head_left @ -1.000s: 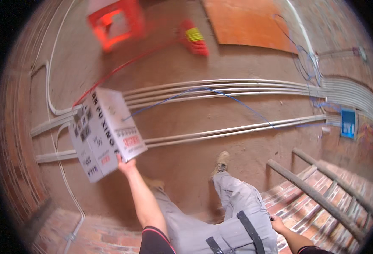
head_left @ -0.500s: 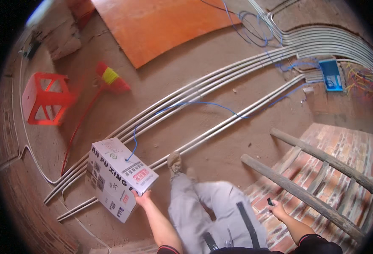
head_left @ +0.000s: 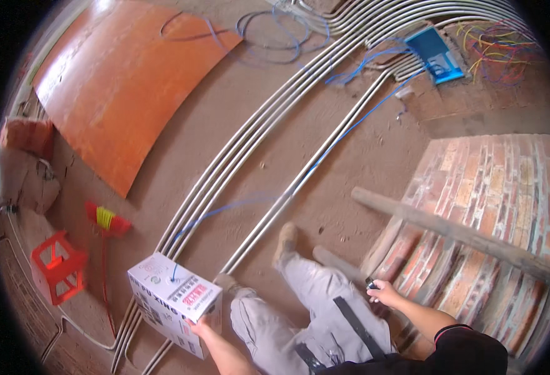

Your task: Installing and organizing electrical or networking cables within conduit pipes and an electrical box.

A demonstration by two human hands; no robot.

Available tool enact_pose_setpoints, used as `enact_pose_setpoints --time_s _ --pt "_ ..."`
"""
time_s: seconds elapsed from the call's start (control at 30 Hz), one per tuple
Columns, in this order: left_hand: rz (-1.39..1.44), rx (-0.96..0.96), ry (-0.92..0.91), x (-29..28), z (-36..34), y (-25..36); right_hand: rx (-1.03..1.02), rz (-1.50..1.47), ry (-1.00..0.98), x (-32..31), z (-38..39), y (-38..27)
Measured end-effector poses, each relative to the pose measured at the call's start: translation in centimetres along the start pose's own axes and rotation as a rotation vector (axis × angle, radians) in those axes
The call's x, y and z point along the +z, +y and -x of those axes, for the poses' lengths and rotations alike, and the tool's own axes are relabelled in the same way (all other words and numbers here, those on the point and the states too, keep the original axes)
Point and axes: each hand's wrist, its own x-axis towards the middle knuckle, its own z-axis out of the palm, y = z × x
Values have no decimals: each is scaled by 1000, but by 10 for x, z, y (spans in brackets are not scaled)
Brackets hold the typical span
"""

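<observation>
My left hand (head_left: 201,326) grips the near right edge of a white printed cardboard box (head_left: 174,292) at the lower left. From a small hole in the top of the box comes a blue cable (head_left: 225,205), which runs across the floor pipes toward an open blue wall box (head_left: 434,53). My right hand (head_left: 385,294), on the right of my legs, is closed around a small black object (head_left: 370,284) whose kind is too small to tell. Whether the cardboard box touches the floor is hidden.
Grey conduit pipes (head_left: 265,122) cross the floor. Wooden poles (head_left: 456,228) stand by the brick wall (head_left: 494,187) at right. An orange board (head_left: 131,75), a red stool (head_left: 59,265) and a red broom (head_left: 107,219) are at left. Coiled blue cable (head_left: 275,37) lies at the back.
My view has turned and shifted, and my feet have stepped. The left hand keeps its hold on the cardboard box. My right hand stays closed on the small black object.
</observation>
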Motion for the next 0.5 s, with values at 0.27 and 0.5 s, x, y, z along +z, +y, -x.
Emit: enact_pose_setpoints --time_s 0.27,0.5 --pt "-162 68 -38 32 102 -130 -174 15 52 -148 -56 -139" --pt "-46 -70 71 93 249 -340 -98 6 197 -278 -99 -191"
